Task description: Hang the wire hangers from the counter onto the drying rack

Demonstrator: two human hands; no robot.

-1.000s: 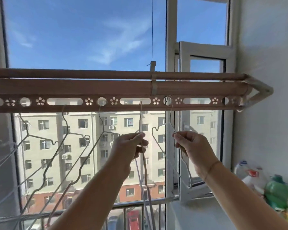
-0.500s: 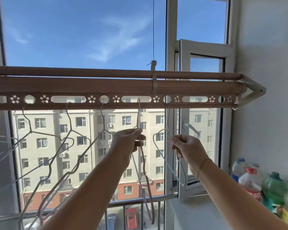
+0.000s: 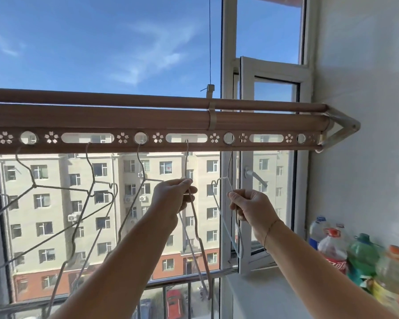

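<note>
At centre frame the left hand pinches a grey wire hanger whose hook sits in a slot of the drying rack. Right of it, the right hand has its fingers closed on a white wire hanger below the rack's perforated rail.

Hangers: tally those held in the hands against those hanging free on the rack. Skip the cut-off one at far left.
Held hangers: 2, one in the left hand, one in the right hand
Free hangers on the rack: 3
Total: 5
</note>
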